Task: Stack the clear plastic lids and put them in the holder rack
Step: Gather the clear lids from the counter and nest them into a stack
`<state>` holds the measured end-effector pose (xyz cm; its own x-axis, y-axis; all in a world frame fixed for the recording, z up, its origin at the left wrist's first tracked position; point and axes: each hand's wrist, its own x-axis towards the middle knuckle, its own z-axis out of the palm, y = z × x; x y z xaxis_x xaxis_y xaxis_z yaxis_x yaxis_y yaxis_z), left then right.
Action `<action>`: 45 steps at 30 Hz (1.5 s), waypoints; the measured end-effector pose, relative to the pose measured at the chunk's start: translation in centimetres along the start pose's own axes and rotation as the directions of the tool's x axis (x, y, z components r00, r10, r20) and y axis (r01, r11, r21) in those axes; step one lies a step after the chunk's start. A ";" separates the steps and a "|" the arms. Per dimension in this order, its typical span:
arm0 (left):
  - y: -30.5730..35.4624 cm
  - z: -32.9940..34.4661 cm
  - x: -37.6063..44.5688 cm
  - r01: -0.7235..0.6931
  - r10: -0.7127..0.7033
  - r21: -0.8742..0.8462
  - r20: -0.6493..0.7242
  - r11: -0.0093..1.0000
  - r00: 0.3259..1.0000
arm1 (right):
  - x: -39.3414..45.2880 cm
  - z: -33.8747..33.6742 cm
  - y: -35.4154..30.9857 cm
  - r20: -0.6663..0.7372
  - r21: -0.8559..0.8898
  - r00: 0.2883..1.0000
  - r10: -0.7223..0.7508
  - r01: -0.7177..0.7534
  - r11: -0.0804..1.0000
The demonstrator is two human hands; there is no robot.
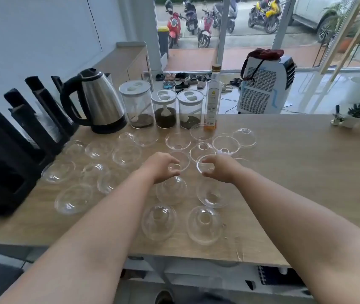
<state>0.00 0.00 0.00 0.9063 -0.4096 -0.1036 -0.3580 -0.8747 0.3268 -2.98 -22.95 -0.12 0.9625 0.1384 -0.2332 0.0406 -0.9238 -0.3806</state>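
Observation:
Several clear dome lids lie scattered over the wooden table (295,172), some dome up, some dome down. My left hand (160,166) curls its fingers and thumb around the left rim of one clear lid (182,161) at the table's middle. My right hand (219,168) grips the right side of a neighbouring clear lid (201,164) in the same way. Both lids sit at table level, a few centimetres apart. The black holder rack (5,159), with slanted tube slots, stands at the left edge of the table, well away from both hands.
A steel kettle (101,102), three clear jars (165,110) and a tall bottle (213,99) line the back of the table behind the lids. Small potted plants (356,114) stand at the far right. The table's front edge runs just below the nearest lids (204,224).

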 end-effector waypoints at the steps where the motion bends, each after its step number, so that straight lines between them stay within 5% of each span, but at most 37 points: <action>1: -0.1 0.2 0.2 0.013 -0.013 -0.010 0.007 1.000 1.000 | 0.2 0.2 -0.1 -0.006 -0.009 1.000 -0.013 0.013 1.000; 19: 0.1 1.8 1.0 0.050 -0.052 -0.070 -0.019 0.996 0.998 | 0.9 2.2 -1.7 -0.118 -0.040 0.988 0.101 -0.106 0.994; 26: -0.6 0.9 -0.4 -0.048 -0.063 -0.402 -0.258 0.914 0.964 | -0.2 0.7 -0.5 -0.205 0.091 0.975 0.085 -0.067 0.994; 29: -1.3 0.4 -1.6 -0.074 -0.171 -0.703 -0.272 0.707 0.947 | -1.0 -0.2 0.1 -0.302 0.218 0.950 0.085 -0.018 0.976; 33: -1.6 -0.1 -2.4 -0.095 -0.315 -0.972 -0.162 0.216 0.935 | -2.2 -1.4 0.3 -0.421 0.513 0.900 0.115 0.132 0.848; 37: -1.5 -0.7 -2.2 -0.120 -0.397 -0.966 -0.019 -0.230 0.917 | -1.8 -2.7 -1.5 -0.351 0.906 0.911 0.216 0.272 0.324; 39: -1.4 -0.6 -1.9 -0.132 -0.409 -0.933 0.017 -0.334 0.913 | -1.2 -3.0 -2.8 -0.229 0.972 0.950 0.211 0.234 0.000; 41: -1.2 -0.4 -1.7 -0.130 -0.409 -0.907 0.049 -0.400 0.911 | -0.6 -2.9 -4.1 -0.107 0.971 0.981 0.159 0.138 -0.197; 45: -0.5 -0.2 -1.3 -0.119 -0.408 -0.866 0.105 -0.486 0.907 | 0.4 -1.8 -5.9 0.075 0.968 0.990 0.117 -0.044 -0.246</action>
<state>-0.92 1.00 0.16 0.9446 -0.0415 -0.3257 0.2606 0.6983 0.6667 -2.35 -18.07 3.65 0.9378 0.0559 -0.3426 -0.3123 0.5667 -0.7625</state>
